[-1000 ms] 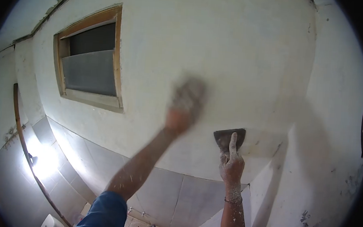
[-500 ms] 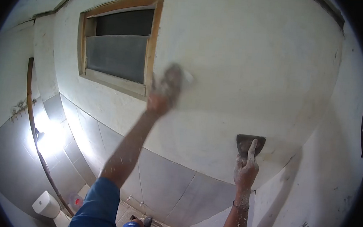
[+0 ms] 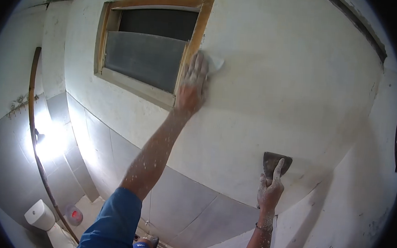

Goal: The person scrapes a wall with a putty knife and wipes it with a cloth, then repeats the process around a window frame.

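One hand, your left (image 3: 193,83), grip unclear, has brought sheet (image 3: 217,63) and apparent rubbing beside the window (image 3: 143,59), twelve o'clock; right (image 3: 270,194) clamps scraper (image 3: 271,161), four.

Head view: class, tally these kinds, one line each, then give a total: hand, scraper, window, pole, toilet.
Hands: 2
Scraper: 1
Window: 1
Pole: 1
Toilet: 1
Total: 6
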Motion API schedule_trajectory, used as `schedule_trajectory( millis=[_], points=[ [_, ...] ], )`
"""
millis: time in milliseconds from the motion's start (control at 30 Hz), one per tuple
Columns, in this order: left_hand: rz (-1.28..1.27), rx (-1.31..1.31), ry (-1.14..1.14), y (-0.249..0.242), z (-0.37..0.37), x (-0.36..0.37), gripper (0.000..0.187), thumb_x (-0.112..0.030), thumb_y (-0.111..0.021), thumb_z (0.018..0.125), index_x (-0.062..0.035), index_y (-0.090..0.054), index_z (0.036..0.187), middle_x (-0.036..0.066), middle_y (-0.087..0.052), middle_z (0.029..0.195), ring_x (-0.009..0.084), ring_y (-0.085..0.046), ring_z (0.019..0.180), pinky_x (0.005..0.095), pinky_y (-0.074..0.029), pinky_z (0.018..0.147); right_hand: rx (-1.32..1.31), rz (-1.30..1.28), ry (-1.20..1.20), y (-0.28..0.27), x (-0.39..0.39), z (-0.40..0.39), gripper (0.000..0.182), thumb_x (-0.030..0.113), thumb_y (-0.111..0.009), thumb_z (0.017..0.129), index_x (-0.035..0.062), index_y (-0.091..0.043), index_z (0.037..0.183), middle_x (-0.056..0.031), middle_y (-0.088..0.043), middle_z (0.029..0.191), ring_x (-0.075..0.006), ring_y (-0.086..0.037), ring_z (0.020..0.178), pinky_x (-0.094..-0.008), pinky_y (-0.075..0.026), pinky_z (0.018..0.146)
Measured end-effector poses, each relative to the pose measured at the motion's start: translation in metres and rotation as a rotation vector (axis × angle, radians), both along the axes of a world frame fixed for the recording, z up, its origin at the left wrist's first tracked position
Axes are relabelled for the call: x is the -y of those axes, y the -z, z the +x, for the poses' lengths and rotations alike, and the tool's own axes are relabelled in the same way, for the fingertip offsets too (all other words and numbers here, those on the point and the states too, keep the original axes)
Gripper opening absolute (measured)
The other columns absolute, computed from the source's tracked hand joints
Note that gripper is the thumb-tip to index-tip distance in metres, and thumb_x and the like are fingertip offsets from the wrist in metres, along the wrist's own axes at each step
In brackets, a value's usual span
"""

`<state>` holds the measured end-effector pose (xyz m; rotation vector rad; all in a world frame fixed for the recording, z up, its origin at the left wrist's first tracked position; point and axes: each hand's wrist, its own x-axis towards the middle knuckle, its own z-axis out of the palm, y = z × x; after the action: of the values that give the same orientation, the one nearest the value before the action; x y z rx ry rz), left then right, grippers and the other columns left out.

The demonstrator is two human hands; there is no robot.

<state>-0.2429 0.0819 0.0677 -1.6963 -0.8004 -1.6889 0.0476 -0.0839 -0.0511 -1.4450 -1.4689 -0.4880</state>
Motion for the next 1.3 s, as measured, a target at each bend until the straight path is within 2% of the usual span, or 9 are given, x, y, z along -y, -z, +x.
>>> schedule_trajectory(
  millis=[267, 333, 533, 700, 1000, 1067, 1200, 1267, 1300],
  points=[
    [-0.143, 0.034, 0.074, 0.109, -0.004, 0.01, 0.052, -0.008, -0.048, 0.091, 0.002, -0.031, 0.138, 0.024, -0.029, 0.144, 0.0404, -0.03, 0.132, 0.0474, -0.027, 0.109, 0.001, -0.09, -0.158, -0.017, 0.01, -0.041, 0.07, 0.0, -0.055, 0.075, 0.0051, -0.034, 0.141, -0.027, -0.06, 0.102, -0.0385, -0.062, 0.085, -0.042, -0.05, 0.07],
    [-0.162, 0.073, 0.087, 0.097, -0.007, 0.005, 0.052, -0.007, -0.047, 0.09, 0.002, -0.031, 0.139, 0.024, -0.029, 0.144, 0.0411, -0.03, 0.132, 0.0476, -0.029, 0.108, 0.109, -0.184, -0.163, -0.031, 0.003, -0.066, 0.072, -0.003, -0.052, 0.07, 0.007, -0.037, 0.139, -0.0259, -0.059, 0.103, -0.0369, -0.062, 0.082, -0.0408, -0.05, 0.066],
    [-0.077, 0.235, 0.211, 0.096, -0.003, 0.008, 0.051, -0.008, -0.049, 0.089, 0.0024, -0.035, 0.137, 0.023, -0.036, 0.141, 0.0377, -0.038, 0.128, 0.0484, -0.032, 0.106, 0.71, -0.244, 0.082, -0.111, -0.02, -0.129, 0.073, 0.006, -0.059, 0.074, 0.0276, -0.036, 0.14, -0.0231, -0.051, 0.119, -0.0355, -0.063, 0.075, -0.0426, -0.053, 0.062],
    [-0.197, 0.134, 0.07, 0.122, -0.023, 0.015, 0.054, -0.01, -0.056, 0.085, -0.0059, -0.04, 0.136, 0.011, -0.044, 0.139, 0.0252, -0.047, 0.123, 0.0555, -0.019, 0.109, 1.146, -0.183, 0.153, -0.152, -0.073, -0.132, 0.069, 0.014, -0.058, 0.079, 0.0223, -0.032, 0.142, -0.0153, -0.061, 0.09, -0.0313, -0.064, 0.067, -0.0389, -0.054, 0.059],
    [-0.017, 0.089, 0.088, 0.141, -0.049, -0.017, 0.035, -0.016, -0.063, 0.077, -0.0053, -0.059, 0.109, 0.01, -0.06, 0.11, 0.0255, -0.054, 0.11, 0.0523, -0.028, 0.107, 1.283, -0.291, 0.374, -0.128, -0.054, -0.188, 0.062, 0.007, -0.053, 0.082, 0.0164, -0.034, 0.141, -0.0136, -0.058, 0.079, -0.0255, -0.064, 0.063, -0.0378, -0.053, 0.054],
    [0.016, 0.097, 0.125, 0.142, -0.049, -0.023, 0.03, -0.015, -0.063, 0.075, -0.0054, -0.059, 0.104, 0.01, -0.06, 0.108, 0.0262, -0.055, 0.106, 0.0513, -0.031, 0.105, 1.272, -0.136, 0.199, -0.121, -0.07, -0.184, 0.042, 0.008, -0.056, 0.079, 0.0081, -0.053, 0.121, -0.0143, -0.057, 0.078, -0.0274, -0.065, 0.064, -0.0398, -0.054, 0.058],
    [0.08, 0.046, 0.15, 0.138, -0.061, -0.027, 0.023, -0.015, -0.063, 0.073, -0.0054, -0.06, 0.094, 0.009, -0.06, 0.101, 0.0272, -0.056, 0.099, 0.0486, -0.038, 0.098, 1.38, -0.08, 0.206, -0.122, -0.07, -0.171, 0.028, 0.013, -0.054, 0.082, 0.0076, -0.06, 0.109, -0.012, -0.057, 0.073, -0.0261, -0.064, 0.059, -0.0372, -0.054, 0.053],
    [0.067, 0.031, 0.178, 0.14, -0.068, -0.029, 0.024, -0.014, -0.062, 0.073, -0.0046, -0.059, 0.095, 0.009, -0.061, 0.1, 0.0277, -0.055, 0.099, 0.047, -0.038, 0.097, 1.278, -0.298, 0.226, -0.13, -0.059, -0.184, 0.005, 0.008, -0.06, 0.074, 0.004, -0.059, 0.077, -0.0147, -0.055, 0.075, -0.0286, -0.06, 0.058, -0.0405, -0.051, 0.054],
    [0.09, 0.036, 0.193, 0.14, -0.069, -0.032, 0.024, -0.014, -0.062, 0.073, -0.0044, -0.059, 0.095, 0.01, -0.06, 0.099, 0.0279, -0.055, 0.099, 0.0466, -0.038, 0.098, 1.325, -0.165, 0.185, -0.126, -0.063, -0.18, 0.006, 0.008, -0.061, 0.073, 0.0041, -0.057, 0.077, -0.0143, -0.056, 0.072, -0.0285, -0.058, 0.056, -0.0402, -0.05, 0.053]
  ],
)
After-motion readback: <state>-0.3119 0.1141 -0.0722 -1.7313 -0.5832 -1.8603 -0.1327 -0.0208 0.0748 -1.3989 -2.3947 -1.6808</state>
